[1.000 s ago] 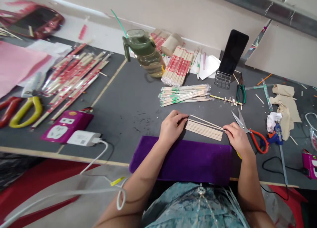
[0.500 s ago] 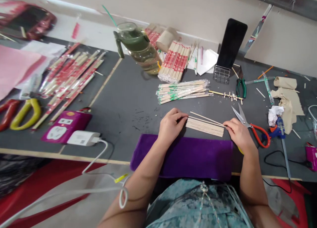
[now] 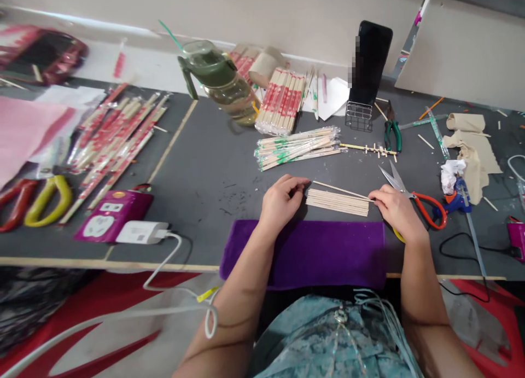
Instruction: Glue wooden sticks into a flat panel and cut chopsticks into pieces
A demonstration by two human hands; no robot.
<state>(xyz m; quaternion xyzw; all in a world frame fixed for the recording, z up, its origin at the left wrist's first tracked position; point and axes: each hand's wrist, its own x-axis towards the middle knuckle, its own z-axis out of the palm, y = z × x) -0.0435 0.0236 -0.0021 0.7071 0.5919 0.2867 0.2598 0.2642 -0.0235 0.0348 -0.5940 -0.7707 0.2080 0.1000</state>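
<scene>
Thin wooden sticks lie side by side in a flat row (image 3: pixel 337 202) on the grey table. Just behind the row, a single wooden stick (image 3: pixel 340 190) slants, its right end pinched in the fingertips of my right hand (image 3: pixel 396 209). At the row's left end rests my left hand (image 3: pixel 283 200), index finger stretched out close to the loose stick's left tip and thumb apart from it; nothing shows in its grasp. A purple cloth pad (image 3: pixel 328 252) lies under my forearms. Orange-handled scissors (image 3: pixel 426 203) lie open beside my right hand.
Behind the row are green-marked wrapped chopsticks (image 3: pixel 299 147), red-wrapped chopstick bundles (image 3: pixel 283 102), a jug (image 3: pixel 221 82) and a phone (image 3: pixel 371 63) on a wire stand. Green-handled pliers (image 3: pixel 392 134) and a blue glue gun (image 3: pixel 459 200) lie right. A purple power socket (image 3: pixel 110 216) stands left.
My left index finger has straightened and its thumb has drawn back from the row's corner. My right hand keeps its pinch on the loose stick. The view has shifted slightly.
</scene>
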